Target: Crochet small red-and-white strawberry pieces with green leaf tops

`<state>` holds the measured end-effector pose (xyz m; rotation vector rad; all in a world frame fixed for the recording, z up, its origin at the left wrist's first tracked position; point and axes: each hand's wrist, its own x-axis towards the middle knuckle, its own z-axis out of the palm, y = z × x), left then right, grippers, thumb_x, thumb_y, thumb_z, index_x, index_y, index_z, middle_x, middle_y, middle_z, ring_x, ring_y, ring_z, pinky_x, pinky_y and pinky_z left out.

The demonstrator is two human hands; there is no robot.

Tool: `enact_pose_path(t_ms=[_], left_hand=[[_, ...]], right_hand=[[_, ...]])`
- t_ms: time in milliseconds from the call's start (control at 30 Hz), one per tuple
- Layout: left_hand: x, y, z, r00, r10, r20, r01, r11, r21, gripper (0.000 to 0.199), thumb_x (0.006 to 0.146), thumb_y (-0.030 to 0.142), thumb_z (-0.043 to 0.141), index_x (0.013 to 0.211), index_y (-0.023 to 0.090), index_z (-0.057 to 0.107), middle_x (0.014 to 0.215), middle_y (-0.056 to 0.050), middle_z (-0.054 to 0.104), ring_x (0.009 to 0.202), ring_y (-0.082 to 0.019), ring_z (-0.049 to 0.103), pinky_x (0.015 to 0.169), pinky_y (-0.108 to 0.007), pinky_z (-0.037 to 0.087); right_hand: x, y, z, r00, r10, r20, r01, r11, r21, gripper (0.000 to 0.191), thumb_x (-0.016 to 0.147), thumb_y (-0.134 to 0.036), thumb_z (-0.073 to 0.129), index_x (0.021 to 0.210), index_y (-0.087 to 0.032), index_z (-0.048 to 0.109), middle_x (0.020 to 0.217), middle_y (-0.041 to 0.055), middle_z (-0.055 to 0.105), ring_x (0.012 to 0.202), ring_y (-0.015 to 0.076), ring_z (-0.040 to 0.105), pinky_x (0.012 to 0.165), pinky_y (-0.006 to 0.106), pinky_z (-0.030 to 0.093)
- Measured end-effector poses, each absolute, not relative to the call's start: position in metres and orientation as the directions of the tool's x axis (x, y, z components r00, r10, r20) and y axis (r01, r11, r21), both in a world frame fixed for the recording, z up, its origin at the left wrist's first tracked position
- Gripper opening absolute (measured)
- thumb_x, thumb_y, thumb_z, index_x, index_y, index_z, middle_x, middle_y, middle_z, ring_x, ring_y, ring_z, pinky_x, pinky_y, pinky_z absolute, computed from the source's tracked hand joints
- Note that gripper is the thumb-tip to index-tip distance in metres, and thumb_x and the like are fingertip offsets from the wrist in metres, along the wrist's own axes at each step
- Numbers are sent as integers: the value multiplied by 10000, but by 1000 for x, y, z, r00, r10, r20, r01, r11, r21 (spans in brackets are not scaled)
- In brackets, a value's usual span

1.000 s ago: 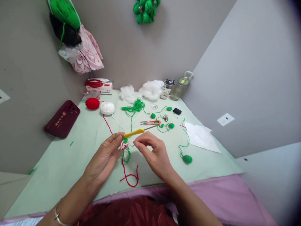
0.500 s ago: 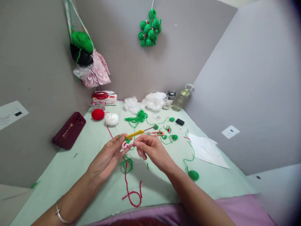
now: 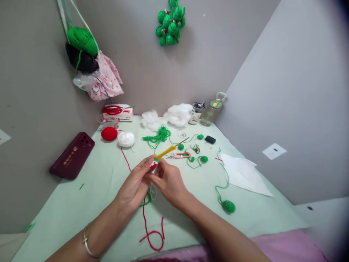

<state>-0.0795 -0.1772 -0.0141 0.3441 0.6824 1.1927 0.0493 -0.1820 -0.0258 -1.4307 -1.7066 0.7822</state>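
A small crocheted piece [image 3: 154, 165] in red, white and green is held between my two hands above the table. My left hand [image 3: 135, 182] is closed on it from the left, and my right hand [image 3: 169, 181] pinches its right side. Up and to the right from the fingers points a crochet hook [image 3: 167, 151] with a yellow handle; which fingers hold its lower end is hidden. White yarn [image 3: 153, 192] hangs in a loop under the hands. Below them a red strand [image 3: 147, 227] curls on the table, beside partly covered green yarn [image 3: 148, 198].
Behind the hands lie orange thread snips [image 3: 180, 155], a green yarn tangle [image 3: 160, 134], a white yarn ball [image 3: 126, 139] and a red one [image 3: 109, 134]. Small green crocheted balls [image 3: 228, 206] and white sheets [image 3: 242, 173] are at right. A phone [image 3: 72, 155] leans left.
My right hand has moved in against the crocheted piece, which has turned to show more red. The hook has shifted up and right. The view has moved slightly.
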Motion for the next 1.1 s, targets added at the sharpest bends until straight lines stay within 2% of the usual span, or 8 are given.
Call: enact_pose_path(t_ms=[167,467,633,767,833,900,967,1100], left_hand=[[-76,-179,-22,212,921,-327,-729,372,574,106,881,58,756,898,153,799,891,-27,782,810,-117,740,760,-184,609],[-111,-165,-14,229,912,-341,-681,400,613,70,849,75,789,822,140,786,873,-56,790,819,-175,765,813,-298,657],[-129,-157,-21,238,897,-373,-642,433,633,150,755,49,874,803,149,773,767,-6,738,686,-140,745,600,-189,616],[-133,-158,-20,299,889,-346,-642,456,616,236,665,95,955,781,145,756,721,12,689,601,-104,688,502,-145,562],[-134,-158,-19,303,899,-316,-666,437,604,320,579,111,1004,758,149,741,696,31,662,575,-76,644,478,-118,531],[-135,-158,-17,310,909,-277,-702,416,579,380,524,139,1034,741,157,723,668,48,628,564,-63,608,468,-111,511],[-136,-157,-16,332,914,-233,-751,406,520,394,532,155,1039,748,167,710,663,56,614,574,-63,597,510,-132,535],[-137,-156,-16,318,935,-157,-838,355,415,366,615,109,1000,801,195,698,695,63,641,644,-93,645,656,-211,597]], right_hand=[[53,-181,-31,-108,983,151,551,186,-813,181,835,-180,671,675,-217,597,556,-61,509,518,113,383,577,271,268],[73,-173,-18,-183,980,80,323,137,-936,219,908,-379,666,890,-185,768,683,-8,649,581,116,495,552,242,414],[89,-173,-8,-313,950,-20,43,-7,-999,348,947,-499,654,865,-189,788,557,-48,545,499,86,429,495,225,359],[96,-168,-6,-348,937,32,156,92,-983,443,1038,-516,505,899,-185,765,642,-13,635,548,108,540,556,243,465],[102,-161,-8,-284,958,46,489,186,-852,446,1097,-417,375,1019,-182,747,833,44,737,706,145,657,686,278,540],[110,-154,-13,-149,984,97,873,177,-454,377,1089,-218,334,1238,-196,680,1104,92,758,955,185,697,845,318,547],[117,-147,-21,-93,990,106,940,122,-317,433,998,-43,363,1326,-137,630,1300,195,689,1174,291,628,974,435,488],[124,-136,-36,-89,993,81,976,103,-191,386,936,11,401,1154,-132,686,1172,220,696,1134,337,587,1001,479,410]])
